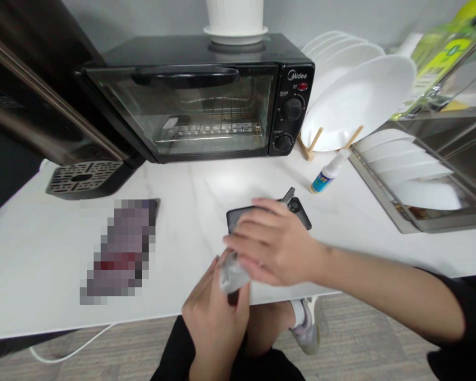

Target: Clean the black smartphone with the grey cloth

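My left hand [218, 312] is closed round a crumpled pale grey cloth [233, 272] at the front edge of the counter. My right hand [277, 241] is right beside the cloth, its fingers stretched out and slightly blurred; whether it touches the cloth I cannot tell. Beneath and behind the right hand lies a dark smartphone [237, 216], partly hidden, with a small metallic piece [289, 196] sticking up from it. A small white spray bottle [326, 175] with a blue and yellow label lies or stands tilted behind the phone, to the right.
A black toaster oven [206, 153] is at the back, with a white pot [236, 18] on top. White plates [357, 100] stand in a wooden rack beside a sink [404, 225] holding bowls [404, 153]. At left are a pixelated flat item [121, 248] and a drip tray [83, 177].
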A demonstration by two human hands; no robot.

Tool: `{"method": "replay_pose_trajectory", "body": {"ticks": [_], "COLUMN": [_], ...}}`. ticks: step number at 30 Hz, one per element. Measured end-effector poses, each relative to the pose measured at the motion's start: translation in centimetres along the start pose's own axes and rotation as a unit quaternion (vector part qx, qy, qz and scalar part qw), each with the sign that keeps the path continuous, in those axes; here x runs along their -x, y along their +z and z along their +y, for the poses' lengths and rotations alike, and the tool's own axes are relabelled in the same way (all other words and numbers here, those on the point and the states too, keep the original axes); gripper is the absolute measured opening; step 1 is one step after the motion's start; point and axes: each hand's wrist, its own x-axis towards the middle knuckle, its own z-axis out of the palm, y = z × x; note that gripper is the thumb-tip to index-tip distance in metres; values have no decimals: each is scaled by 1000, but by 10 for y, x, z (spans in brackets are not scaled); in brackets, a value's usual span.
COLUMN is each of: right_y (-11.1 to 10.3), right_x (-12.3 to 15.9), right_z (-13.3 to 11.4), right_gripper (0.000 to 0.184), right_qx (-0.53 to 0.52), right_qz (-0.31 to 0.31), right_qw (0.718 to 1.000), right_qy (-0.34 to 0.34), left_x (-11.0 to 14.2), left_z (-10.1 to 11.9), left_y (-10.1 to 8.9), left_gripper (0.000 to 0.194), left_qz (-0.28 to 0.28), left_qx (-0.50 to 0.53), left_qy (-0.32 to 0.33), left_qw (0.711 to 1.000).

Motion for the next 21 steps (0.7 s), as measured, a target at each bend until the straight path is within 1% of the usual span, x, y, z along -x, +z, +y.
{"method": "replay_pose_trajectory", "body": {"ticks": [1, 2, 3, 5, 6, 7, 8, 9, 11, 12, 13, 14, 15, 17, 18, 19, 20, 21], "right_y": [0, 0, -1, -5, -7, -7, -7, -5, -2, 0, 0, -1, -4, -10, -13, -14, -14, -13], "right_x": [0, 0, 1, 4, 4, 5, 4, 3, 1, 0, -1, 0, 1, 4, 5, 5, 4, 3], "right_z": [-2, 0, 5, 17, 20, 21, 18, 12, -2, -6, -6, -2, 5, 22, 29, 31, 29, 21], "right_gripper": [34, 35, 35, 36, 37, 38, 37, 35, 32, 33, 34, 34, 34, 38, 40, 40, 39, 38], "right_qx": [-4, -6, -5, 6, 11, 14, 15, 11, -3, -8, -9, -5, 4, 26, 34, 40, 44, 45], "right_qz": [-7, -5, 2, 25, 31, 34, 35, 31, 6, -3, -6, -4, 2, 13, 14, 13, 14, 12], "right_qw": [999, 999, 1000, 993, 986, 981, 981, 987, 999, 1000, 1000, 1000, 1000, 990, 983, 979, 978, 980], "right_qy": [-38, -41, -7, 118, 166, 190, 188, 155, 40, -7, -28, -19, 21, 136, 178, 201, 206, 193], "left_x": [1, 1, 0, -2, -3, -4, -4, -4, -1, 0, 1, 1, 1, -2, -4, -5, -5, -5], "left_z": [-1, -1, 0, 3, 4, 5, 5, 5, 2, 1, 0, 0, 1, 4, 6, 7, 8, 8], "left_y": [0, 0, 0, -1, -1, -1, -1, -1, 0, 1, 1, 1, 0, 0, -1, -1, -1, 0], "left_gripper": [19, 19, 19, 25, 28, 29, 29, 28, 23, 21, 20, 20, 21, 27, 28, 29, 28, 29], "left_qz": [1, 0, -4, -11, -11, -9, -8, -9, -4, -2, -1, 0, -2, -6, -4, -1, -1, -2], "left_qx": [-4, -5, -1, 14, 19, 22, 25, 25, 16, 12, 11, 13, 18, 30, 33, 34, 36, 37], "left_qy": [4, 2, -5, -24, -28, -28, -23, -18, -5, 1, 3, 1, -5, -18, -22, -21, -19, -17], "left_qw": [1000, 1000, 1000, 1000, 999, 999, 999, 999, 1000, 1000, 1000, 1000, 1000, 999, 999, 999, 999, 999]}}
